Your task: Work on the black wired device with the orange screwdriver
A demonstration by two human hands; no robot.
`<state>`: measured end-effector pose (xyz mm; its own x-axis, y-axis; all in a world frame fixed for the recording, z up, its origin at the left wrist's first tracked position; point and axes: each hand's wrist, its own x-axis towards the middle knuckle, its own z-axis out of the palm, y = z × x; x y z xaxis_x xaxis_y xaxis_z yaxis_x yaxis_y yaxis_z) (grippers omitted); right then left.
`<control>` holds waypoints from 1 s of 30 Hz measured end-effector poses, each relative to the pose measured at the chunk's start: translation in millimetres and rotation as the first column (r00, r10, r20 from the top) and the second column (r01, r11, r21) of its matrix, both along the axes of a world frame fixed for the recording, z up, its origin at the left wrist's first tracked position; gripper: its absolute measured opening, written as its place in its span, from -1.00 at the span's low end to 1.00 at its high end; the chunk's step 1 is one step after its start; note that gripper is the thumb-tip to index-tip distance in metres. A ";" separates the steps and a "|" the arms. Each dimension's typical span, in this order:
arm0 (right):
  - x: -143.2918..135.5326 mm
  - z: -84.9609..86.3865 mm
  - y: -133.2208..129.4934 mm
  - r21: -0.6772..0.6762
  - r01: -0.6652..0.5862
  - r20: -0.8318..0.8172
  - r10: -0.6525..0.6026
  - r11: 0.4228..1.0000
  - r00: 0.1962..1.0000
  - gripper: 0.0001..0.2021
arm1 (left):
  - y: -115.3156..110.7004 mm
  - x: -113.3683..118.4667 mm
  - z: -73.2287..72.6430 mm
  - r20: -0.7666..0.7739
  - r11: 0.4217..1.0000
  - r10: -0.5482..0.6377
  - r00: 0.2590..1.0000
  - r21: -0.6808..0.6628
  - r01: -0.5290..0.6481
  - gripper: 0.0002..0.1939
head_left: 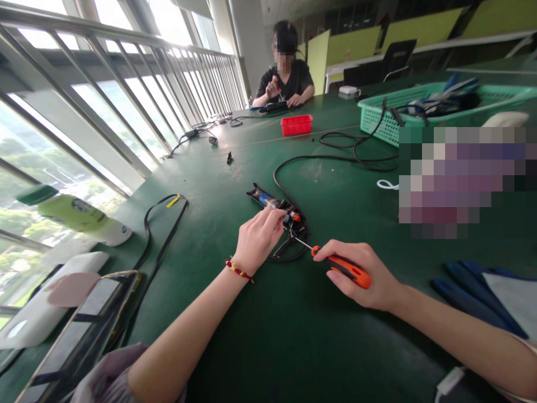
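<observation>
An opened black electrical device (268, 200) lies on the green table, with a blue band, an orange part and thin coloured wires showing. My left hand (260, 235), with a red beaded bracelet at its wrist, pinches the device near the wires; the fingertips partly hide what they grip. In my right hand (361, 274) is an orange and black screwdriver (346, 270), held by its handle. Its thin shaft points left, and the tip reaches the device's wired end. A black cord (277, 168) curves away from the device.
A red tray (296, 125) and a green basket (380, 120) of tools stand farther back. Across the table sits a person (289, 78) handling something. At left are a bottle (75, 212), a black cable (161, 252) and a phone (92, 313); blue gloves (474, 296) lie right.
</observation>
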<state>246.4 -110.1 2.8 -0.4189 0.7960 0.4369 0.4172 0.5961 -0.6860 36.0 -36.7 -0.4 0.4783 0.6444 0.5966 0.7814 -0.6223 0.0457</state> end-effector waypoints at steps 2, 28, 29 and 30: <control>-0.1 0.0 0.0 -0.006 -0.001 0.009 0.001 1.000 1.000 -0.88 | 0.8 0.0 -0.3 -0.005 1.000 -0.016 1.000 0.007 0.016 -0.87; -4.1 -2.2 -0.3 0.130 0.260 -0.271 -0.218 0.957 0.937 -0.86 | 12.5 -2.5 -1.0 0.140 0.982 -0.173 0.975 -0.056 0.183 -0.86; -4.1 -1.6 -0.6 0.145 0.274 -0.276 -0.227 0.951 0.934 -0.86 | 12.7 -2.8 -1.2 0.147 0.981 -0.173 0.974 -0.062 0.184 -0.85; -4.0 -1.1 -1.1 0.160 0.291 -0.285 -0.238 0.943 0.929 -0.86 | 12.8 -3.2 -1.6 0.144 0.980 -0.178 0.973 -0.060 0.188 -0.85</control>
<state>242.4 -111.2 1.7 -0.0565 0.7493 0.6598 0.4030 0.6217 -0.6716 32.8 -23.8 -2.0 0.5095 0.5975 0.6192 0.6374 -0.7455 0.1949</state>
